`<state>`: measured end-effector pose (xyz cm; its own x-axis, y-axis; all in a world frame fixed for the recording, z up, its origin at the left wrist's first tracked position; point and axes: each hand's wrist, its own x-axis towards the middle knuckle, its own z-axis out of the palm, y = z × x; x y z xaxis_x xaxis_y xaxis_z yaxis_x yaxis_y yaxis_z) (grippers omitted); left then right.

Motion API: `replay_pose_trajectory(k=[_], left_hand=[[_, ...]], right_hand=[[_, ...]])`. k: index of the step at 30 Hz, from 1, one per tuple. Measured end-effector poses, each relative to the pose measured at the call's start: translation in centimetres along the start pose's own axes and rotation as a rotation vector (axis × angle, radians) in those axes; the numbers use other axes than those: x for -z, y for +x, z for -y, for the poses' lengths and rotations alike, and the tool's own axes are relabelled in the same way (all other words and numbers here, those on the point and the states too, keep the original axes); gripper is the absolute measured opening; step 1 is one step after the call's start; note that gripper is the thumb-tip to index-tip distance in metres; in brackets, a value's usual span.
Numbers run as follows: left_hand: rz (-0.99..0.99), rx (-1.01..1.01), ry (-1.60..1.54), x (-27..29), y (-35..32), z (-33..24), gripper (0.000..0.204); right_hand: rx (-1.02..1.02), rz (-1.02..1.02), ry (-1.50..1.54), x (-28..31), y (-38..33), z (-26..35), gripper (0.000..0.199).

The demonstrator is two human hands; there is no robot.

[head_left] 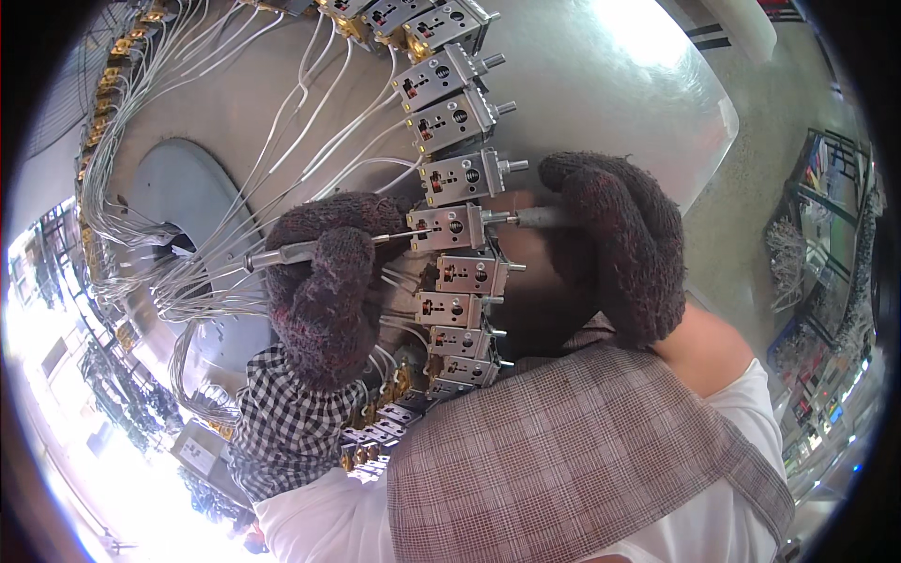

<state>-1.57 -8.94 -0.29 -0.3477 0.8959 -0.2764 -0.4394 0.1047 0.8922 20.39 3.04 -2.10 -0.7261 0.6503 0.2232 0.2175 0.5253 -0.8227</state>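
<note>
A: The left hand (327,272) is clamping a thin screwdriver (284,255), and its blade is crossing the face of the metal box (443,218)!

B: And to the right of that box, the right hand (627,246) is gripping a grey tool (544,218), which is pointing straight at the box's peg (493,217).

A: Is the blade seating properly?

B: I'm not managing to tell from here. Ideally they're holding the screwdriver square, pressing lightly, and running the grey tool in line with the peg; tilting either one could be inviting a slip.

A: So where's the box sitting?

B: Between the two hands! It's lying just right of the left one, whose fingers are reaching close to its edge, and left of the right one, with the tool bridging that gap. White wires (302,87) are fanning out to the box's left.
</note>
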Motion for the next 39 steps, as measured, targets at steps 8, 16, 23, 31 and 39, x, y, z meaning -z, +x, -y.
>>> replay_pose_trajectory(k=[8,16,23,31,39], left_hand=[[-0.028,0.001,-0.040,-0.2,0.1,0.2,0.024],[-0.048,-0.005,-0.039,-0.2,0.0,0.1,0.026],[-0.019,0.060,-0.045,0.2,-0.2,-0.1,0.021],[0.033,0.056,0.030,0.2,0.0,-0.4,0.019],[-0.047,0.002,-0.214,-0.8,0.1,0.2,0.027]], right_hand=[[-0.584,-0.012,0.460,0.2,0.0,1.6,0.035],[-0.562,-0.146,0.881,-0.2,0.0,2.0,0.034],[-0.321,-0.093,0.422,0.1,0.2,0.0,0.032],[0.149,-0.043,-0.151,0.2,0.6,0.2,0.035],[-0.973,-0.134,0.954,0.7,1.2,3.1,0.031]])
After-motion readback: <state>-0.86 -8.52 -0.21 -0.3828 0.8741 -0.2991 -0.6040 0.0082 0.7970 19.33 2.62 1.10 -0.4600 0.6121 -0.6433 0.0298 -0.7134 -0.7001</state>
